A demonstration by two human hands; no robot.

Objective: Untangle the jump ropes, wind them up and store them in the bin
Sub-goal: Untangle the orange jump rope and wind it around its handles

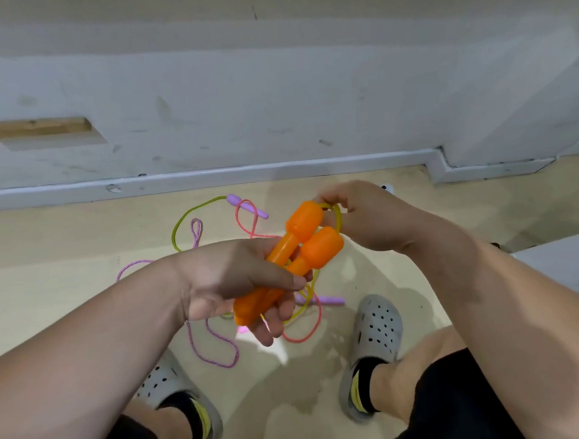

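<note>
Orange jump-rope handles [313, 248] lie gripped in left hand [231, 280]; right hand [369, 217] pinches their yellow cord [338, 216].

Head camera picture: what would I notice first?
The two bright orange handles in the middle, gripped together by the left hand. Right beside them, the right hand pinches a loop of yellow rope. On the floor below lies a tangle of pink and purple ropes, near two grey clogs.
</note>
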